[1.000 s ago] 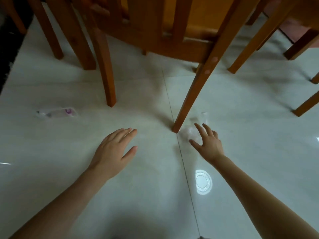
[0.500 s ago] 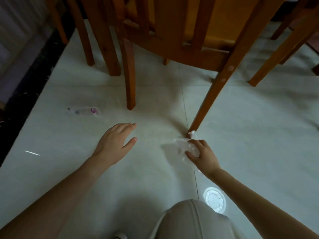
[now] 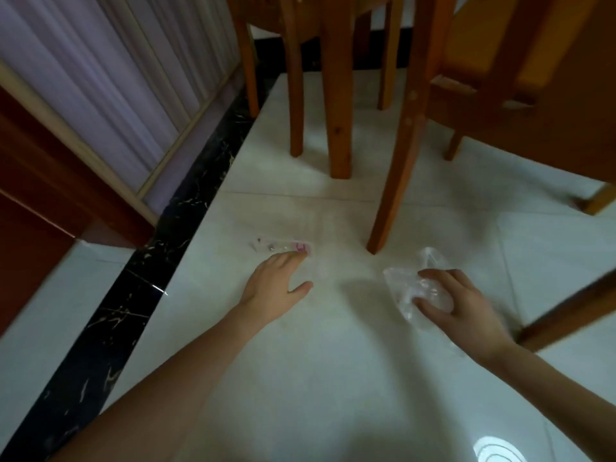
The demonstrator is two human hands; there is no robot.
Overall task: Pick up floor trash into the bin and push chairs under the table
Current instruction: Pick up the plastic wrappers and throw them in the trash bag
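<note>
Below, left hand [image 3: 276, 285] spread at small wrapper [image 3: 281, 246], right hand [image 3: 461, 306] clutching crumpled plastic [image 3: 408, 291], chair leg [image 3: 396, 168] between them

left arm [image 3: 200, 361]: stretched forward | left hand [image 3: 276, 285]: flat, palm down, fingers straight, thumb out | right arm [image 3: 550, 378]: stretched forward | right hand [image 3: 463, 305]: palm down, fingers curled round clear plastic bag [image 3: 405, 286]

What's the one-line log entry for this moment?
phase: trash pickup | right hand: grips crumpled clear plastic | left hand: open, fingertips at small wrapper, not gripped | bin: not in view
</note>
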